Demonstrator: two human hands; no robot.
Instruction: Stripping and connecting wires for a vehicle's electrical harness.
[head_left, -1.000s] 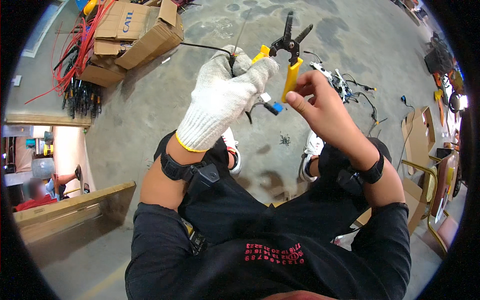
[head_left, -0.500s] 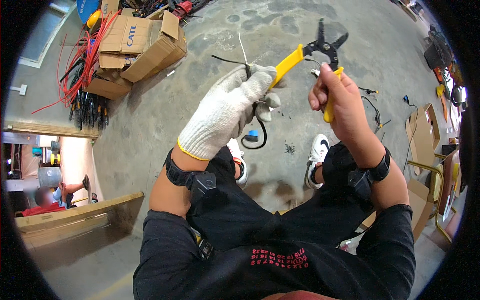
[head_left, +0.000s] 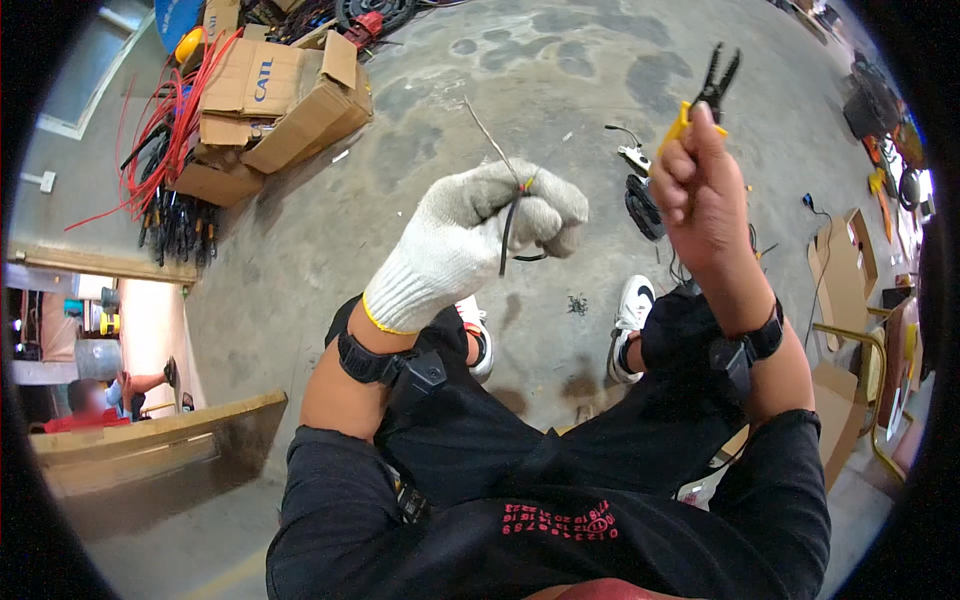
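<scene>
Gripping a thin cable [head_left: 508, 205] in a closed fist, the gloved left hand [head_left: 480, 235] is hiding most of its length. Right of the cable, the bare right hand [head_left: 700, 185] is clasping yellow-handled pliers [head_left: 708, 95], handles largely concealed, above the concrete floor [head_left: 400, 180].

The left hand [head_left: 480, 240], in a white knit glove, is closed in a fist around a bundle of thin wires [head_left: 510, 225]; 1 pale strand sticks up from it. To its right and well apart, the bare right hand [head_left: 700, 185] grips yellow-handled pliers [head_left: 708, 90], dark tips pointing up. Cardboard boxes [head_left: 270, 110] lie far up-left of the glove.
</scene>
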